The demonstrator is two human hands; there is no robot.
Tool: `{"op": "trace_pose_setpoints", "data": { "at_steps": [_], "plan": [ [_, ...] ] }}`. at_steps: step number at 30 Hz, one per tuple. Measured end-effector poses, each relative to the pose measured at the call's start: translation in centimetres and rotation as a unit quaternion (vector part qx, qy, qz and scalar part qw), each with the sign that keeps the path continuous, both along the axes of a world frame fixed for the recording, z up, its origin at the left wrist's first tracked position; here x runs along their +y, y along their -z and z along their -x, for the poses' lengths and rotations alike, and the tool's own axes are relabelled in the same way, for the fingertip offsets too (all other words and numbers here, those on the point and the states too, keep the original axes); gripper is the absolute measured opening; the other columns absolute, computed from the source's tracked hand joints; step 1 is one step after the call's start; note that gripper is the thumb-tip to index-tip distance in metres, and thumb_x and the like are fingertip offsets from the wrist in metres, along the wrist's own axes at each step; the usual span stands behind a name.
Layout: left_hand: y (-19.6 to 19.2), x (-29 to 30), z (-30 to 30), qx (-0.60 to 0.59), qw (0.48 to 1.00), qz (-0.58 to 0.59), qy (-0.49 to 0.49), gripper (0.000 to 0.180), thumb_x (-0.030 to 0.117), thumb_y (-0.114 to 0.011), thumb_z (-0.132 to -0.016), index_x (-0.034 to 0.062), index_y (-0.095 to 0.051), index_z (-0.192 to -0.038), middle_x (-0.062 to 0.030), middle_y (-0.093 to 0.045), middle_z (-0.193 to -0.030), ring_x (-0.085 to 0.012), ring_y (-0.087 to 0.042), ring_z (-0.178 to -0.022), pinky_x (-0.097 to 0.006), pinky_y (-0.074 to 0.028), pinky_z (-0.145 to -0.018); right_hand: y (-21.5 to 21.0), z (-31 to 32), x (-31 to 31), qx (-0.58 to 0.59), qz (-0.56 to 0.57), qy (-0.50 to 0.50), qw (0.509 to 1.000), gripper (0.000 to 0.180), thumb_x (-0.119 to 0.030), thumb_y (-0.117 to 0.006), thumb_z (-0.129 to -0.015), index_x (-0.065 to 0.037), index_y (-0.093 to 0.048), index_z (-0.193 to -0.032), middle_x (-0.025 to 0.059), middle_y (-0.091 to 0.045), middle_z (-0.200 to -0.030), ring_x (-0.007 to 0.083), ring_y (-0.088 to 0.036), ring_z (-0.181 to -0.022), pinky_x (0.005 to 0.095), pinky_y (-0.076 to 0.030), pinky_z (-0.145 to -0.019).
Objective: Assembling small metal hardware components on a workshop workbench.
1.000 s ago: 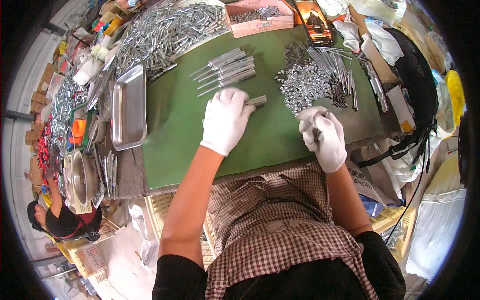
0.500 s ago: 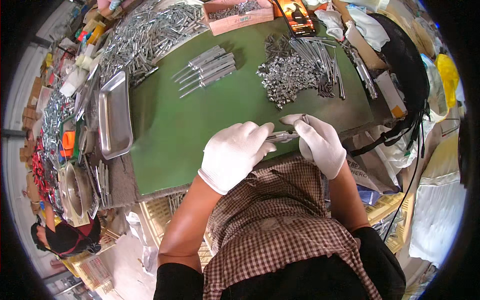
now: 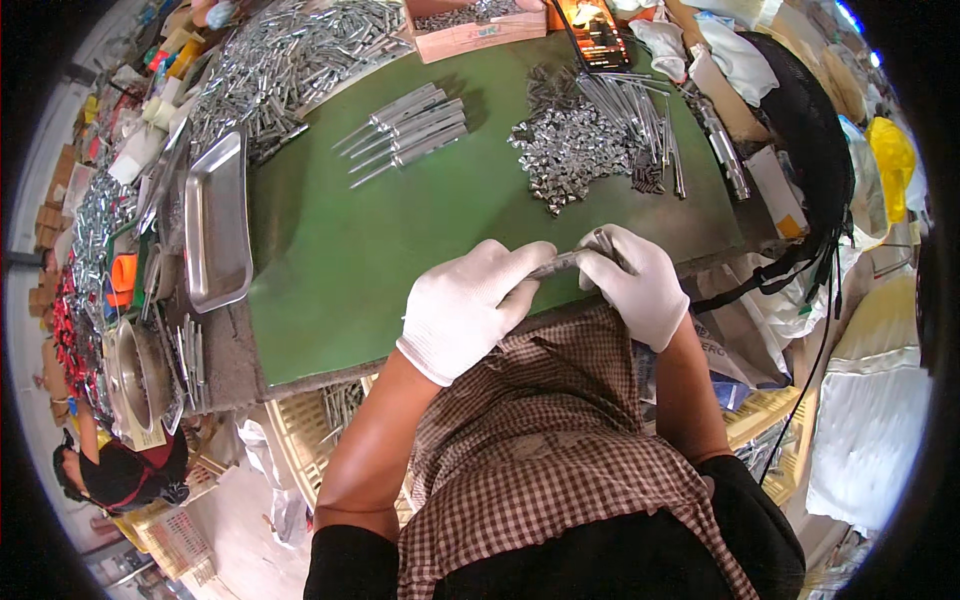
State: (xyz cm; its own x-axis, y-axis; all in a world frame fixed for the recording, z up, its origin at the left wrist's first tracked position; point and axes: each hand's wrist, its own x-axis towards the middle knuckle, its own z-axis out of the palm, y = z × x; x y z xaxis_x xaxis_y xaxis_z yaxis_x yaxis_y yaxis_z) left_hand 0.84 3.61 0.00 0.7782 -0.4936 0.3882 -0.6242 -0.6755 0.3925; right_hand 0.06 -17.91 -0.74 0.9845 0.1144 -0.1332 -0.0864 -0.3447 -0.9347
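Observation:
Both my hands wear white knitted gloves and meet above the near edge of the green work mat (image 3: 350, 290). My left hand (image 3: 470, 310) is closed round a slim silver metal rod (image 3: 557, 264), its thumb and forefinger toward the exposed end. At the other end of that rod, my right hand (image 3: 638, 288) closes its fingertips on it. A short metal piece (image 3: 603, 240) sticks up between the right fingers; how it joins the rod is hidden. Beyond my left hand, several metal shafts with thin pointed tips (image 3: 410, 130) lie side by side.
Small shiny metal parts (image 3: 565, 160) are heaped at the far right, beside long thin pins (image 3: 640, 115). A steel tray (image 3: 218, 225) stands left; a pink box (image 3: 475, 38) and a phone (image 3: 597, 35) stand at the back. Another person (image 3: 125, 465) is at lower left.
The rod between my hands now shows less fitting detail, and my right fingers have closed in on its end. My hands stay nearly in place; the view has shifted slightly.

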Motion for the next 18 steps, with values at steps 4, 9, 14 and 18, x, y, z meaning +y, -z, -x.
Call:
{"op": "trace_pose_setpoints", "data": {
  "at_steps": [4,9,14,18],
  "plan": [
    [0.0,-0.1,0.2,0.008,1.0,-0.007,-0.005,0.027,0.013,-0.067,-0.082,0.021,-0.067,-0.107,-0.0042,-0.055,-0.073,-0.0225,-0.058,-0.057,-0.034,-0.048,-0.052,0.1,0.0,-0.2,0.003,-0.004,-0.001,1.0,0.018,-0.019,-0.064,-0.093,-0.001,-0.064,-0.091,0.0044,-0.06,-0.073,0.0096,-0.054,-0.068,0.0279,-0.046,-0.064],
    [-0.6,-0.7,0.9,-0.01,0.998,-0.067,-0.018,0.024,0.017,-0.067,-0.083,0.0227,-0.067,-0.106,-0.0049,-0.053,-0.073,-0.0235,-0.057,-0.054,-0.035,-0.047,-0.049,-0.7,-1.4,-1.2,-0.005,0.116,0.016,0.993,0.017,-0.016,-0.058,-0.093,0.0,-0.065,-0.091,0.0034,-0.062,-0.075,0.0081,-0.055,-0.068,0.0266,-0.045,-0.062],
    [0.2,-2.6,1.2,0.012,0.987,-0.142,-0.072,0.023,0.02,-0.065,-0.085,0.0244,-0.067,-0.107,-0.0062,-0.052,-0.076,-0.0239,-0.057,-0.052,-0.036,-0.046,-0.046,0.4,-6.1,-1.2,-0.261,0.253,0.001,0.932,0.019,-0.019,-0.066,-0.087,-0.003,-0.068,-0.098,0.0114,-0.067,-0.092,0.0241,-0.067,-0.084,0.0337,-0.051,-0.075],
    [0.8,-2.6,1.1,-0.012,0.988,-0.129,-0.082,0.023,0.021,-0.064,-0.085,0.0253,-0.066,-0.108,-0.0066,-0.05,-0.075,-0.0239,-0.057,-0.051,-0.037,-0.046,-0.045,-0.1,-7.9,0.2,-0.18,0.399,0.01,0.899,0.022,-0.027,-0.064,-0.085,-0.007,-0.066,-0.094,0.0147,-0.066,-0.098,0.0352,-0.065,-0.088,0.0443,-0.052,-0.078]
  ]
}}
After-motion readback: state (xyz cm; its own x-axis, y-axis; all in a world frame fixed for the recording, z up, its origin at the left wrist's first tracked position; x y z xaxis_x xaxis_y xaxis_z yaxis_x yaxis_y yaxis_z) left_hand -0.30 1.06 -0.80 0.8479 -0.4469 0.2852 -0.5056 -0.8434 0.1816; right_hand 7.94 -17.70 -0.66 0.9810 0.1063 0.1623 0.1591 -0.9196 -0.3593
